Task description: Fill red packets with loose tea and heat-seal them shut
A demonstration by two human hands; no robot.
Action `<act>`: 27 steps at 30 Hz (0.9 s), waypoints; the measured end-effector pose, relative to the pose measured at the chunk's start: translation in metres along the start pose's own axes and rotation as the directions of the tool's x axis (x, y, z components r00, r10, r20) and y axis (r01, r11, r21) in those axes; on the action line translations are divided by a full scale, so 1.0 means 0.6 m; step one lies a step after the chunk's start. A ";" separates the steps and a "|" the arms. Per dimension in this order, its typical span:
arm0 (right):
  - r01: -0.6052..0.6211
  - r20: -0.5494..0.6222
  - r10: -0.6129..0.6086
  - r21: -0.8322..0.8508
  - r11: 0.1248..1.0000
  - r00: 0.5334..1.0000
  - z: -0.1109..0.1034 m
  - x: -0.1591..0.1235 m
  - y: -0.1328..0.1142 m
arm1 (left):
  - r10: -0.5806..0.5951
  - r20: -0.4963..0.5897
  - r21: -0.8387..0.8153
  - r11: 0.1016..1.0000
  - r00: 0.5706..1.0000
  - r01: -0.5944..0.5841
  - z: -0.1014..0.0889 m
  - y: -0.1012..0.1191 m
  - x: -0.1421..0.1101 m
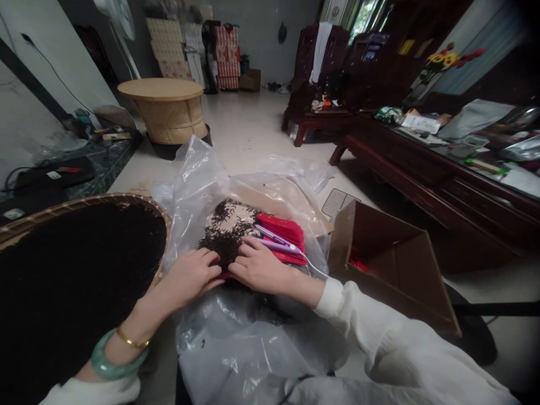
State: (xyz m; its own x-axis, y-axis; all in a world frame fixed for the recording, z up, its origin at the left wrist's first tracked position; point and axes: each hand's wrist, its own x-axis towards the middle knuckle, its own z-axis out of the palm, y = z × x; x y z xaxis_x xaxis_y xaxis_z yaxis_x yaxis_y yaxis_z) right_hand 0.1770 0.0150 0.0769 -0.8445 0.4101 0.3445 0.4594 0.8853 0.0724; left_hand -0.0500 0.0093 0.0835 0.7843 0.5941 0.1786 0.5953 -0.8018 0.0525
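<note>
My left hand (192, 275) and my right hand (259, 265) meet over a clear plastic sheet, fingers curled and closed. Between them shows a sliver of a red packet (226, 275), mostly hidden, pinched from both sides. Just beyond my fingertips lies a loose pile of dark dried tea leaves (225, 242), thinning out over a pale surface. To the right, a stack of red packets (289, 228) lies beside my right hand. A purple flat iron (276, 245) with a white cord rests on that stack, its jaws apart.
A wide woven tray (162, 209) heaped with dark leaves is at my left. An open cardboard box (392, 270) with something red inside stands at right. Crumpled clear plastic (196, 174) surrounds the work area. Further off are a round wicker table (162, 90) and a dark wooden table (405, 163).
</note>
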 end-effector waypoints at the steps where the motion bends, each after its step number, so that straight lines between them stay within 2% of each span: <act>1: -0.038 -0.016 0.038 -0.001 0.999 0.999 0.001 0.000 -0.001 | -0.002 -0.010 -0.001 1.000 1.000 0.002 -0.001 0.001 0.000; 4: -0.098 -0.006 0.098 0.011 0.995 0.995 0.004 0.000 -0.004 | -0.030 -0.004 -0.016 0.999 1.000 0.030 -0.003 0.007 0.001; 7: -0.114 0.078 0.111 0.028 0.993 0.991 0.003 0.003 -0.007 | -0.053 0.006 -0.054 0.997 0.999 0.053 0.001 0.014 0.003; 13: -0.177 0.191 0.167 0.034 0.984 0.967 -0.012 0.018 -0.015 | -0.067 -0.082 -0.133 0.990 0.994 0.056 0.016 0.017 0.000; 24: -0.198 0.211 0.178 0.077 0.977 0.961 -0.002 0.016 -0.011 | -0.177 -0.186 -0.359 0.928 0.966 0.100 0.030 0.017 0.008; 27: -0.204 0.148 0.189 0.095 0.974 0.971 0.004 0.012 -0.009 | -0.261 -0.205 -0.437 0.887 0.943 0.150 0.040 0.018 0.006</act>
State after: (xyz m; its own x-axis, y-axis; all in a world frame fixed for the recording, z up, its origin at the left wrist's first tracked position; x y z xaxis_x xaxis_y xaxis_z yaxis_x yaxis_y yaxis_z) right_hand 0.1675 0.0138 0.0767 -0.7739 0.5975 0.2100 0.5936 0.7999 -0.0885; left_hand -0.0364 0.0042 0.0611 0.5486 0.7562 0.3565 0.5695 -0.6502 0.5029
